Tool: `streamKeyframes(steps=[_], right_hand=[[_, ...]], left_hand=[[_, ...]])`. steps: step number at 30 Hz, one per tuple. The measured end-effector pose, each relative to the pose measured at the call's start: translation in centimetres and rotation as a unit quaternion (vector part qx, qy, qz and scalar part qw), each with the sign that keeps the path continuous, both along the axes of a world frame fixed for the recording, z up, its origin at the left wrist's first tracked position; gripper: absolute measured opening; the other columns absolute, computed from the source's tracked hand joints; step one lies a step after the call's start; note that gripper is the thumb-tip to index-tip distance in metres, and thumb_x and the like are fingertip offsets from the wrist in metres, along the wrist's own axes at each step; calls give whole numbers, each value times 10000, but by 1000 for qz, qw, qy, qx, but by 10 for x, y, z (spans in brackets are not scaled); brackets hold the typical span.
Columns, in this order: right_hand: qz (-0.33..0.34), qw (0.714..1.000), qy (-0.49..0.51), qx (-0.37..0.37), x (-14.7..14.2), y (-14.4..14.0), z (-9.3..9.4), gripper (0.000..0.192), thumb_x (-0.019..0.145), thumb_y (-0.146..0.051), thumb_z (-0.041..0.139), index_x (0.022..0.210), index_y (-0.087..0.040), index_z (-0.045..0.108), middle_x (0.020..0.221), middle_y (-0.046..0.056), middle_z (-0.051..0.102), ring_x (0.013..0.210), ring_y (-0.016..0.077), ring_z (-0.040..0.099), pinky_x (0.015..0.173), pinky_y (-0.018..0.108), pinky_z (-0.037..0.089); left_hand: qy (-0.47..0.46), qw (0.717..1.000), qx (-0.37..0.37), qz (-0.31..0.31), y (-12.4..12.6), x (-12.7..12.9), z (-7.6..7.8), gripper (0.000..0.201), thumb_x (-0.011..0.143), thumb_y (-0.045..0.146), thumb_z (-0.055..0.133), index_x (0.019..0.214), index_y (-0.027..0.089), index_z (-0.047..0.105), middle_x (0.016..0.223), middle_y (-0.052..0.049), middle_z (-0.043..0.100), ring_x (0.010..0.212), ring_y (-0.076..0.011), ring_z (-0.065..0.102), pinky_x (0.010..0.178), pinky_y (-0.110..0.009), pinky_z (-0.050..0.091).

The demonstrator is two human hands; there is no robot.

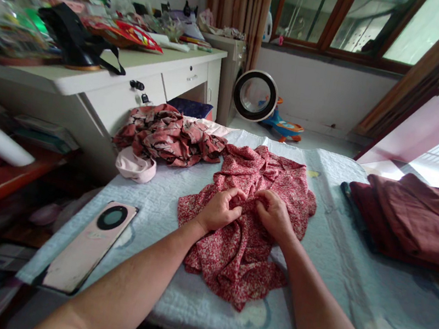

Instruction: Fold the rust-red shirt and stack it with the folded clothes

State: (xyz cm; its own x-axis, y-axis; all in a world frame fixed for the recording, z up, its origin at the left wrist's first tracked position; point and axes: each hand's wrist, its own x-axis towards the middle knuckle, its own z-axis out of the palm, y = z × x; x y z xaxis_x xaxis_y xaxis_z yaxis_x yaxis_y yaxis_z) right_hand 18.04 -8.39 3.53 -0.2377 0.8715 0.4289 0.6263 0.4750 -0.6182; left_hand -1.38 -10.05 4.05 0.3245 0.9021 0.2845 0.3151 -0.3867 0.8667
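A red garment with a small pale floral print (236,267) lies crumpled in front of me on a light blue quilted cover (160,222). My left hand (221,208) pinches the cloth near its middle, thumb toward the fingers. Just to the right, my right hand (273,213) grips the same garment, fingertips closed on the fabric. A small gap separates the two hands. Exactly which part of the garment is between the fingers cannot be made out.
Beyond my left hand lies a heap of darker patterned red cloth (173,138) with a pale pink band (136,167). A phone (85,249) rests face down at left. Folded maroon clothes (423,219) are stacked at right. A cluttered white desk (143,66) stands back left.
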Motion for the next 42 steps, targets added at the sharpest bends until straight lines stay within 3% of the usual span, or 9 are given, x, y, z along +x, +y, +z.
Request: streamKeyframes(steps=[3, 7, 11, 15, 21, 31, 42], right_hand=[[21, 1000, -22, -4, 1, 0, 2, 283, 667, -81, 486, 877, -200, 634, 827, 34, 587, 822, 201, 536, 791, 320, 420], [62, 998, -19, -16, 0, -3, 10, 165, 634, -105, 479, 730, -202, 571, 825, 35, 544, 832, 203, 503, 804, 335, 412], [101, 994, 18, -48, 0, -5, 13, 133, 668, -147, 500, 772, -200, 565, 838, 23, 575, 808, 184, 520, 785, 315, 422], [57, 994, 31, -85, 1, -3, 5, 127, 714, -160, 516, 820, -200, 575, 724, -22, 576, 679, 145, 515, 668, 259, 403], [11, 999, 25, -46, 2, 1, -5, 124, 714, -159, 538, 819, -202, 588, 765, -7, 595, 728, 160, 532, 699, 270, 408], [-48, 998, -5, 25, 3, 3, -1, 110, 656, -128, 512, 726, -213, 526, 707, -1, 539, 717, 176, 489, 695, 288, 382], [-21, 999, 17, 41, -2, -2, 7, 179, 662, -71, 467, 757, -218, 505, 740, -4, 536, 714, 162, 501, 690, 267, 393]], left_hand=[[15, 1000, 10, 2, -2, 1, 1, 236, 748, 124, 550, 973, 175, 598, 793, 19, 614, 675, -115, 533, 663, -222, 431], [28, 999, 34, 12, -3, 1, 0, 224, 749, 128, 550, 962, 168, 611, 833, 5, 638, 696, -121, 548, 694, -233, 437], [36, 998, 43, 15, -2, 0, -1, 207, 741, 136, 555, 935, 156, 625, 813, 1, 641, 705, -129, 557, 697, -240, 436], [35, 998, 37, 27, -3, 0, 0, 203, 723, 128, 538, 903, 149, 630, 706, 22, 591, 630, -117, 517, 633, -228, 410], [18, 999, 38, 25, -4, 0, 2, 207, 716, 122, 528, 902, 155, 613, 708, 29, 581, 609, -107, 497, 618, -221, 404], [3, 999, 37, 15, -7, 0, 5, 215, 703, 98, 512, 890, 165, 594, 704, 33, 575, 600, -101, 489, 602, -210, 394], [24, 999, 33, 20, -8, 0, 5, 256, 693, 124, 522, 929, 159, 613, 656, 47, 541, 567, -99, 459, 585, -215, 379]])
